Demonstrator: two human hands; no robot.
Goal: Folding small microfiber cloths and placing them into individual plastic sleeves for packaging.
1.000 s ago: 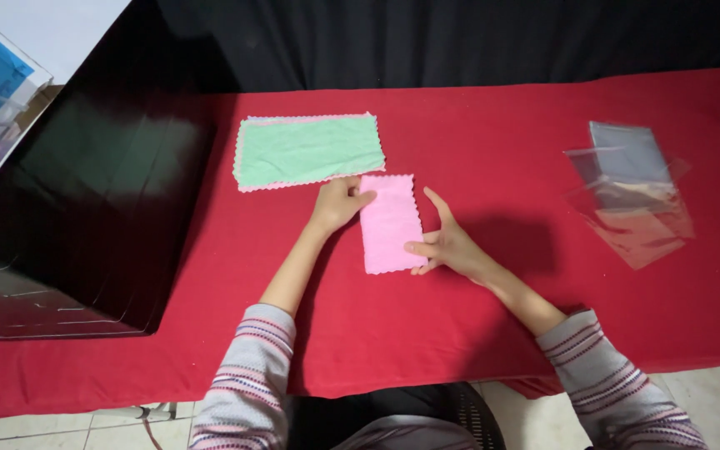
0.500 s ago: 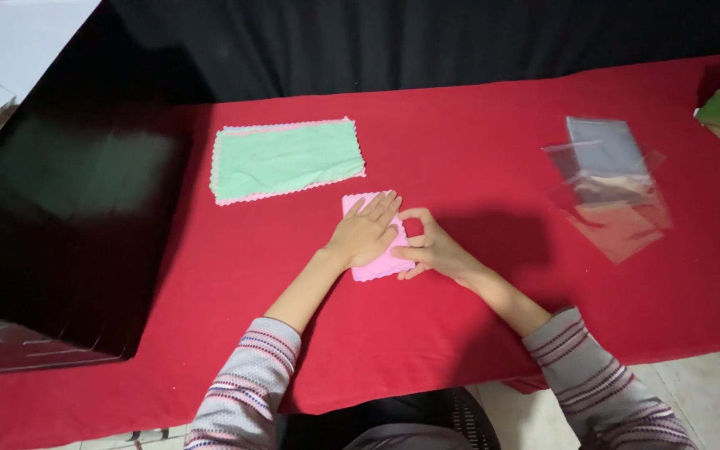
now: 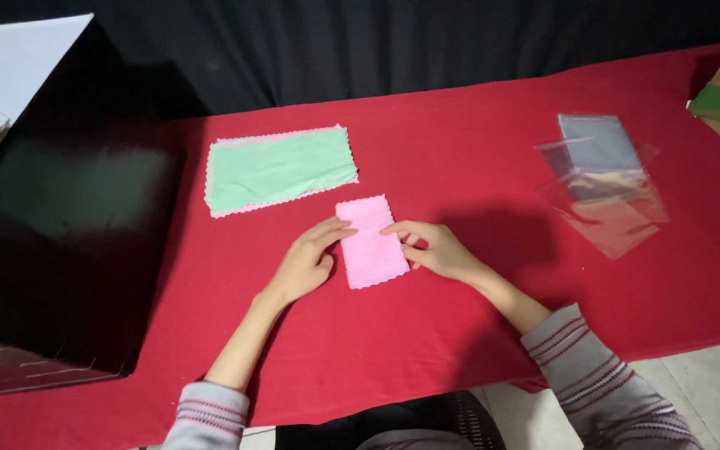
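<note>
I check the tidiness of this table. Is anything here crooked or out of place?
Nothing is spilled or damaged. The clear plastic bags lie in a loose, fanned heap, and the green cloth stack sits slightly tilted.

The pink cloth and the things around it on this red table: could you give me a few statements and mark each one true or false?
1. Both hands touch the pink cloth: the left hand at its left edge, the right hand at its right edge. True.
2. The pink cloth lies on top of the green cloth. False: the two lie apart, the green one farther back and to the left.
3. Clear plastic bags lie to the right of the hands. True.
4. The table covering is blue. False: it is red.
5. The right hand holds a plastic bag. False: the bags lie untouched.
</note>
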